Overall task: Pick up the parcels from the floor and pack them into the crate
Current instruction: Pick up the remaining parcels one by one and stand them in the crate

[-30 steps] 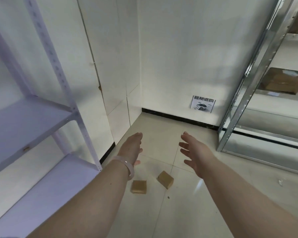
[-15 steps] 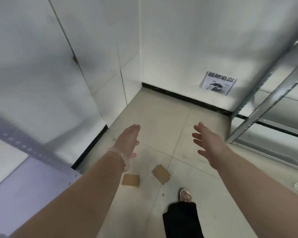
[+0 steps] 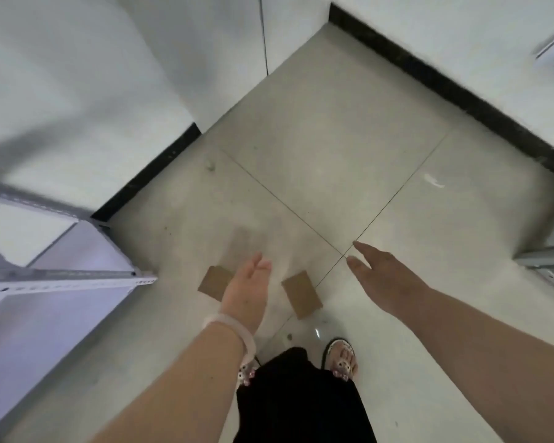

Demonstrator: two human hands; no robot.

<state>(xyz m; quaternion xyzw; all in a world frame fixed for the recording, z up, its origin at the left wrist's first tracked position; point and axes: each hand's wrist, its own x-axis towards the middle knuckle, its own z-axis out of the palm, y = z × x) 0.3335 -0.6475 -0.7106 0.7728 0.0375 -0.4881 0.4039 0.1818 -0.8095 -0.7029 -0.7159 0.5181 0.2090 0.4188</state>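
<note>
Entry, floor corner, as I read it from my station.

- View: tipped steeply downward compared with half a second ago. The wall notice has left the frame, and the tiled floor point(image 3: 333, 139) now fills it.
- Left parcel point(image 3: 214, 280): flat brown card lying on the floor just beside the foot of the white shelf rack point(image 3: 61, 279). Same spot as before.
- Right parcel point(image 3: 302, 294): flat on the floor near the tile joint, apart from the first. Also unmoved.
- Left hand point(image 3: 247, 292): fingers straight and together, holding nothing. It has dropped and now overlaps the left parcel's right edge. I cannot tell whether it touches, because the frame is blurred.
- Right hand point(image 3: 381, 279): fingers extended and slightly spread, empty. It is lower than before, to the right of the right parcel and clear of it.
- Bracelet point(image 3: 234, 327): on the left wrist.
- Sandalled foot point(image 3: 341, 356): just behind the right parcel.
- Crate: not in view.

Judgement: I am bending in for the first pickup, and nothing is lifted yet. Each hand has a parcel within reach.
</note>
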